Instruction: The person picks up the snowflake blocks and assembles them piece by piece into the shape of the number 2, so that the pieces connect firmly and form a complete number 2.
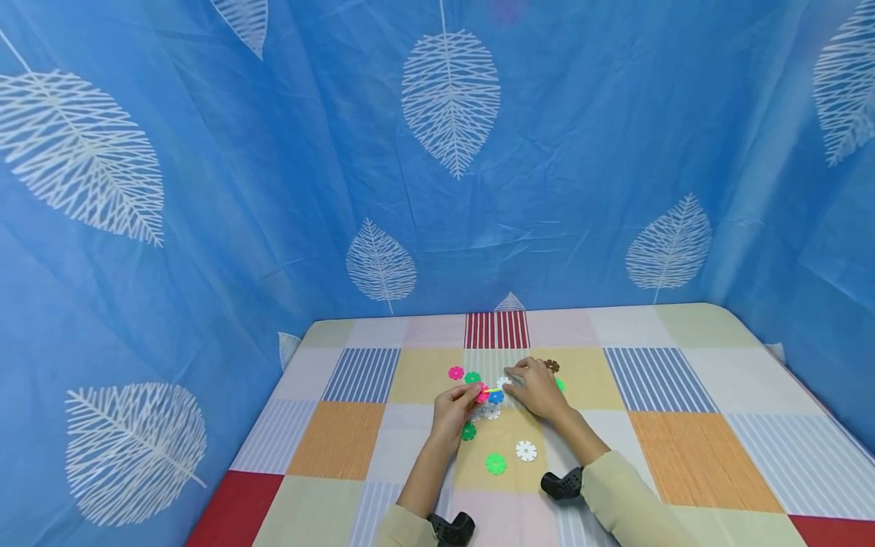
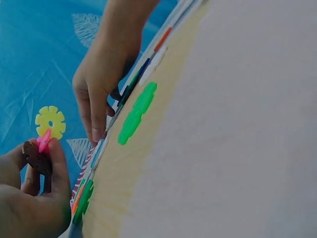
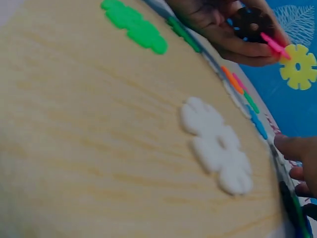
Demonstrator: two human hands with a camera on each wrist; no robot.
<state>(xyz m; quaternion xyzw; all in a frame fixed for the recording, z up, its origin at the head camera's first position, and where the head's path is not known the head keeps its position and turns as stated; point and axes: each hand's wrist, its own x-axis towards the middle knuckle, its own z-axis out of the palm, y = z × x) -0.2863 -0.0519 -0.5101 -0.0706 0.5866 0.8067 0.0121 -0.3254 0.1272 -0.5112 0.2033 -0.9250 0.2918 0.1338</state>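
Observation:
In the left wrist view my left hand (image 2: 37,203) pinches a small chain of notched plastic discs. The chain joins a brown disc (image 2: 35,159), a pink disc (image 2: 45,141) set crosswise, and a yellow disc (image 2: 40,120) at the outer end. It is held above the table. To its right, my right hand (image 1: 540,389) reaches down to the tabletop, thumb and index finger apart at a white disc (image 1: 503,381). A blue disc (image 1: 495,397) lies between the two hands, with other white discs (image 1: 491,412) just nearer.
A patchwork cloth (image 1: 403,433) covers the table. Nearer me lie a light green disc (image 1: 495,464) and a white notched disc (image 1: 526,451). Dark green discs (image 1: 468,431), a pink loose disc (image 1: 456,373) and a brown loose disc (image 1: 552,366) lie around the hands. Blue curtains (image 1: 547,152) enclose the table.

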